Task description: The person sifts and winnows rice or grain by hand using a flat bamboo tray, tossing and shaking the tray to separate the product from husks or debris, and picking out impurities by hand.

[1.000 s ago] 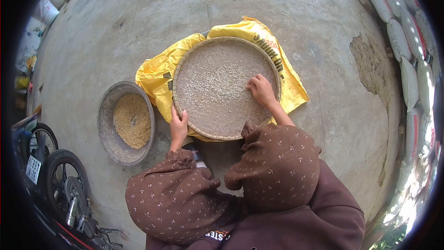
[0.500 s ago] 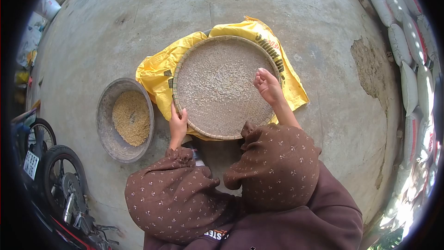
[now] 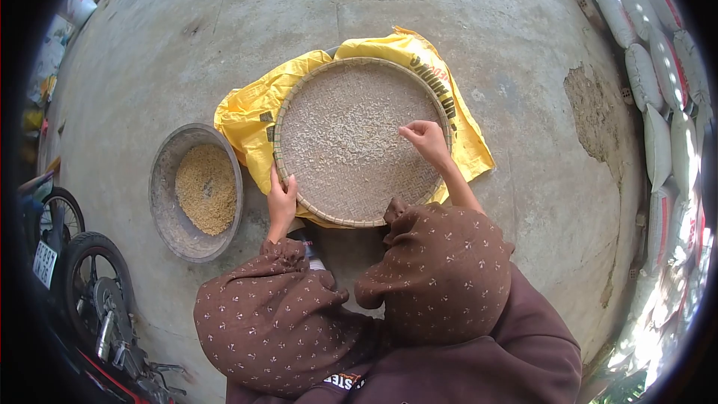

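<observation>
Your right hand (image 3: 426, 139) has swung back toward the grains (image 3: 357, 133), fingertips pinched narrow, any catch unclear; your left hand (image 3: 282, 203) grips the tray (image 3: 336, 193), which sits over the yellow sack (image 3: 247, 116).

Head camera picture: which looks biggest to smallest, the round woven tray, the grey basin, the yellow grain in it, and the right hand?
Largest to smallest, as they look there:
1. Round woven tray
2. Grey basin
3. Yellow grain
4. Right hand

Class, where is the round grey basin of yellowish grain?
In the head view, the basin sits on the concrete floor, left of the round woven tan tray.
</observation>
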`<state>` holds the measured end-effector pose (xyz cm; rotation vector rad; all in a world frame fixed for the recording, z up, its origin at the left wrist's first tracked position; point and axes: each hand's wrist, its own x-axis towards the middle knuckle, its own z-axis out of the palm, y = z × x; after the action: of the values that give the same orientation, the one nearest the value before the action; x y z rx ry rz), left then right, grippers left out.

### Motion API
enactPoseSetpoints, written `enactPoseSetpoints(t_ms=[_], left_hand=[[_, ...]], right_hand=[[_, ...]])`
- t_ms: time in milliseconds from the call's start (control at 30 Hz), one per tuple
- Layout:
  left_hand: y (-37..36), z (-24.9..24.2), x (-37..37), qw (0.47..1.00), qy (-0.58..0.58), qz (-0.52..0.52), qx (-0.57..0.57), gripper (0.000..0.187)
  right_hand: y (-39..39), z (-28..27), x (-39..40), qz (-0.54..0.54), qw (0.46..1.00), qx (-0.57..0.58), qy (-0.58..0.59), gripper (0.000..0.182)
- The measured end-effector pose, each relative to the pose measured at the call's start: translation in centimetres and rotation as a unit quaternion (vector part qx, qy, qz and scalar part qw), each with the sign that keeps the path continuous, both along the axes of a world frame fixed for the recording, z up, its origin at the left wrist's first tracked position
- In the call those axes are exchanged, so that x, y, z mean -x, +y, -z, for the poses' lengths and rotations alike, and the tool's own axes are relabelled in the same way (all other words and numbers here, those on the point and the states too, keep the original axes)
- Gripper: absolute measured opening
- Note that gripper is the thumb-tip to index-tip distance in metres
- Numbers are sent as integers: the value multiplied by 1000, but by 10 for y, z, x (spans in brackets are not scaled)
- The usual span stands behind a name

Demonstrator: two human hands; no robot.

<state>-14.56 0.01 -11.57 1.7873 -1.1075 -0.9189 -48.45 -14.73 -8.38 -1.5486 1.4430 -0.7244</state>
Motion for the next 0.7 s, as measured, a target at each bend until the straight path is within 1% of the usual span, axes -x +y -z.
enactPoseSetpoints(t_ms=[33,67,167,300,400,467,500,533,567,600,633,667,700], left_hand=[[0,4,-2,1000,-11,2,7,65],[2,9,-3,1000,-11,1,6,65],[1,11,-2,1000,-2,-3,29,66],[2,13,-3,1000,-17,2,26,66],[1,18,-5,999,-12,2,33,67],[2,23,-7,999,-7,0,39,67],[1,21,-6,999,-17,2,47,67],[1,20,-5,998,-26,4,55,66],[0,13,-2,998,-26,-1,55,66],[1,6,0,999,-34,-1,42,66],[1,1,0,999,-41,1,30,66],[1,-4,0,999,-40,-2,29,66],[1,-5,1,999,-40,-2,14,65]], right_hand=[[3,-7,0,-7,994,36,102,20],[6,-9,-5,-8,994,35,102,20],[11,-2,-12,-22,984,41,174,25],[12,6,-18,-9,980,71,185,22],[8,4,-19,-3,981,52,189,19],[5,-1,-17,-11,982,16,187,23],[4,4,-13,-15,982,17,187,23],[2,9,-9,-8,998,-39,46,24],[1,11,-4,0,991,-96,-95,24],[1,11,3,-3,991,-97,-94,24],[4,6,10,-9,921,-194,-338,23],[7,2,14,-13,783,-277,-556,22],[12,-8,12,63,723,-312,-613,16]])
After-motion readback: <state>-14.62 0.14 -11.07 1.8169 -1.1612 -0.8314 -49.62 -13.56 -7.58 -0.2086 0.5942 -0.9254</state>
